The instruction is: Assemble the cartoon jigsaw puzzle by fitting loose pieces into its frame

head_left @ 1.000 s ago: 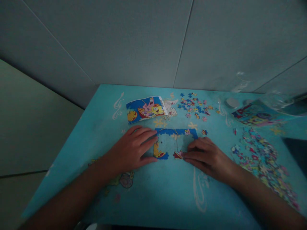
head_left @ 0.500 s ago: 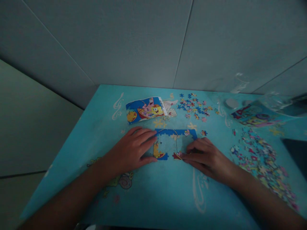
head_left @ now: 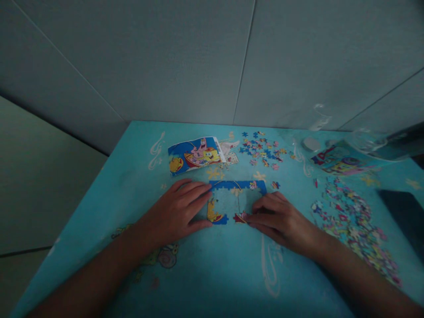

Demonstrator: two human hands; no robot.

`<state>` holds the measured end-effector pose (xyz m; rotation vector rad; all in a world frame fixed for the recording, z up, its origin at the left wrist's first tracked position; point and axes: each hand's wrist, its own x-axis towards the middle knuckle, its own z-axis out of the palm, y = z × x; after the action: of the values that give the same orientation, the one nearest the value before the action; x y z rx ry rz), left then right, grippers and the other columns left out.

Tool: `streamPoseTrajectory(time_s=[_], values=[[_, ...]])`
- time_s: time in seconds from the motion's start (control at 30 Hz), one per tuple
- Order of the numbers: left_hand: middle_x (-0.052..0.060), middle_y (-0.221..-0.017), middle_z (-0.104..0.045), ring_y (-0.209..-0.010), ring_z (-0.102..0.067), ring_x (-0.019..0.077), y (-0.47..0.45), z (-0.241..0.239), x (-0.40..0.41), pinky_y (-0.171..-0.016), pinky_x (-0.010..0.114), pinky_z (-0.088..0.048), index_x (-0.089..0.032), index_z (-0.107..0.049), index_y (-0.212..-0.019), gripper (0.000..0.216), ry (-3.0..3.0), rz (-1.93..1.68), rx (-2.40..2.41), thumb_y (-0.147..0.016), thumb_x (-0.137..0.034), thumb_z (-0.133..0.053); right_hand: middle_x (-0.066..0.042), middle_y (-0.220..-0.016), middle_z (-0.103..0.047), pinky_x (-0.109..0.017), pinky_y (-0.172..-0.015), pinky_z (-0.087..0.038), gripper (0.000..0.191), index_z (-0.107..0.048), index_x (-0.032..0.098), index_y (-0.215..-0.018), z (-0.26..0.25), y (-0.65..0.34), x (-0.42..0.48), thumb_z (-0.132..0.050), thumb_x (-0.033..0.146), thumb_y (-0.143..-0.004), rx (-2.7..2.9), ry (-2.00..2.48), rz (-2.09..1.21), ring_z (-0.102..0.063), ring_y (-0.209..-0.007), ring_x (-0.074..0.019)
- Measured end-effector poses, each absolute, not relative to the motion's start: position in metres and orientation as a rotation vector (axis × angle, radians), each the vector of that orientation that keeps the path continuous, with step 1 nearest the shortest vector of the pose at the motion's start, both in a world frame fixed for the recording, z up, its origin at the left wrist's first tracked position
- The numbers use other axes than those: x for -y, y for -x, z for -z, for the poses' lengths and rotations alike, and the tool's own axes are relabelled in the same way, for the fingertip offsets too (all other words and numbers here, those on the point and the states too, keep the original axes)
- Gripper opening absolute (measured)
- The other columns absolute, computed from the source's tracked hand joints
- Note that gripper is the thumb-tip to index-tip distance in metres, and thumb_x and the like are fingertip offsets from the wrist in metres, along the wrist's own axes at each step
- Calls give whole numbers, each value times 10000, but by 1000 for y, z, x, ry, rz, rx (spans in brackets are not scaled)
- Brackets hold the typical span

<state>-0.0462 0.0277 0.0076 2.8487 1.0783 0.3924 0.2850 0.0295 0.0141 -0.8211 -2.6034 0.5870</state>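
Note:
A partly assembled jigsaw puzzle (head_left: 227, 184) lies flat on the table between my hands, its blue top border joined to a yellow and red left side. My left hand (head_left: 179, 205) rests with fingers stretched out, its tips touching the puzzle's left edge. At the lower right of the frame, my right hand (head_left: 280, 216) pinches a red and pink puzzle piece (head_left: 239, 218) against the tabletop. A gap separates this piece from the bottom-left section (head_left: 218, 219). The right fingers hide part of the puzzle's right side.
A picture sheet (head_left: 194, 154) lies behind the puzzle. Loose pieces (head_left: 261, 150) are scattered to its right, with one piece (head_left: 275, 185) nearer. A large heap of pieces (head_left: 357, 225), clear packaging (head_left: 347, 159) and a dark flat object (head_left: 404, 216) occupy the right. A wall (head_left: 185, 62) borders the table's back.
The camera view has shifted slightly, moving the whole scene a little leftward. Both hands keep nearly the same places on the puzzle, and the right still pinches the puzzle piece.

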Motion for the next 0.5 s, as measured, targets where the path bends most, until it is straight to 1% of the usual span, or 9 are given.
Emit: streamPoseTrajectory(time_s=[0.2,0.5], values=[[162,-1447,-575,-1316,-537,321,46,-8,-28,-1123,539,-411,-118,-545,-1424,626,-2897,-386,-1080,-980,-556,-590,-58,-992,-678,-389,-840,-432,220,-739,279,-1181,-15,-285,-29,-589,272,-1020,2614,843,-608,-617,-922,-195],[171,-1456,-565,-1324,-529,320,47,-6,-28,-1118,540,-421,-107,-557,-1401,617,-2914,-370,-1072,-980,-557,-591,-44,-997,-676,-380,-838,-411,224,-727,277,-1199,-13,-285,-29,-592,267,-1021,2622,836,-599,-607,-925,-184]])
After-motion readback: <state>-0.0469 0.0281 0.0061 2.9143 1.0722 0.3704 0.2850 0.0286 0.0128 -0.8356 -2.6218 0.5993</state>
